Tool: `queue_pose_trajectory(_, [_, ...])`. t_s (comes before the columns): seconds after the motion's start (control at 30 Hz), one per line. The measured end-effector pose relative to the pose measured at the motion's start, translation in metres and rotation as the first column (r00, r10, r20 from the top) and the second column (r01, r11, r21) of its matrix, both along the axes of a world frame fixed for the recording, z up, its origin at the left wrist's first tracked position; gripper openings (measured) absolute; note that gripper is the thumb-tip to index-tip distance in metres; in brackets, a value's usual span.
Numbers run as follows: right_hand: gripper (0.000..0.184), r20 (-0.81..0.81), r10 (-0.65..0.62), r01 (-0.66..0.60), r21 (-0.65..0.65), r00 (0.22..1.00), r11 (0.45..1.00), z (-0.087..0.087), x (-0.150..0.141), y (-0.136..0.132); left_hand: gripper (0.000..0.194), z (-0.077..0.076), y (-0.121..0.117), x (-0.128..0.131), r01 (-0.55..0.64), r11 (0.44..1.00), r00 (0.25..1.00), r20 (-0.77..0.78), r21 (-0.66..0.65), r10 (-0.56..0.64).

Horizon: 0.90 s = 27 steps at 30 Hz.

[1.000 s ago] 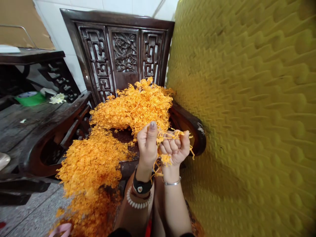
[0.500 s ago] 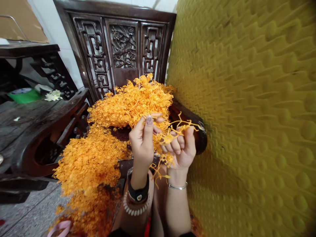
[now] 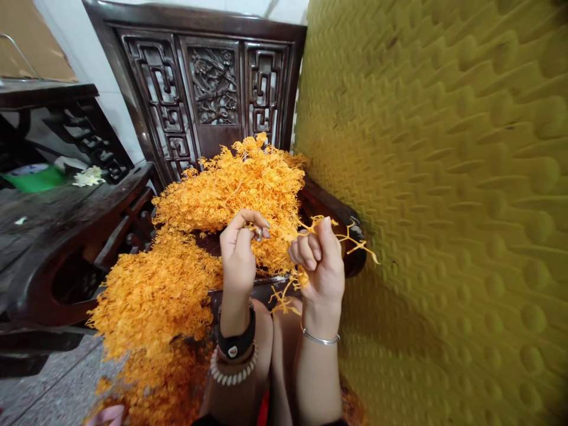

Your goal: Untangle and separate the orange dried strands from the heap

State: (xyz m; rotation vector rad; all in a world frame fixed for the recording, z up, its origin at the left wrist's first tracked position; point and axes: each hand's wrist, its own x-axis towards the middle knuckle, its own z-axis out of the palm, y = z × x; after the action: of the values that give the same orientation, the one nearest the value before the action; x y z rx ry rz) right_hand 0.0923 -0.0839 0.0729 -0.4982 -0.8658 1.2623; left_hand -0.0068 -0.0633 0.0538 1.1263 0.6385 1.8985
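Two hands work close together: the left hand (image 3: 238,254) curls its fingertips down onto its thumb around a thin orange sprig (image 3: 310,228), while the right hand (image 3: 320,266) pinches the same sprig between thumb and bent fingers. Tugged hard, the brittle-looking strands could snap or snag in the heap of orange sprigs (image 3: 231,195) just in front of the carved wooden chair back (image 3: 213,83), and a careless nudge could send more sliding off.
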Motion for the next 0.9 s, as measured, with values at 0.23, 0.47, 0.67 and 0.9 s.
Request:
queue_pose_trajectory(0.23, [0.052, 0.114, 0.057, -0.052, -0.050, 0.992, 0.997, -0.004, 0.003, 0.005, 0.026, -0.001, -0.005, 0.015, 0.149, 0.982, 0.989, 0.021, -0.114, -0.147])
queue_pose_trajectory(0.47, [0.045, 0.020, 0.122, -0.120, -0.083, 0.992, 0.989, -0.005, 0.010, 0.007, 0.038, 0.003, -0.006, 0.030, 0.141, 0.979, 0.982, -0.106, -0.145, -0.158])
queue_pose_trajectory(0.67, [0.060, -0.247, 0.268, -0.266, 0.042, 0.931, 0.963, -0.006, 0.006, 0.005, 0.040, 0.009, -0.010, 0.042, 0.348, 0.917, 0.912, 0.299, -0.196, -0.282])
queue_pose_trajectory(0.9, [0.057, -0.313, 0.187, -0.186, 0.034, 0.931, 0.982, -0.009, -0.004, 0.003, 0.035, 0.018, -0.017, 0.042, 0.361, 0.913, 0.848, 0.475, -0.191, -0.236])
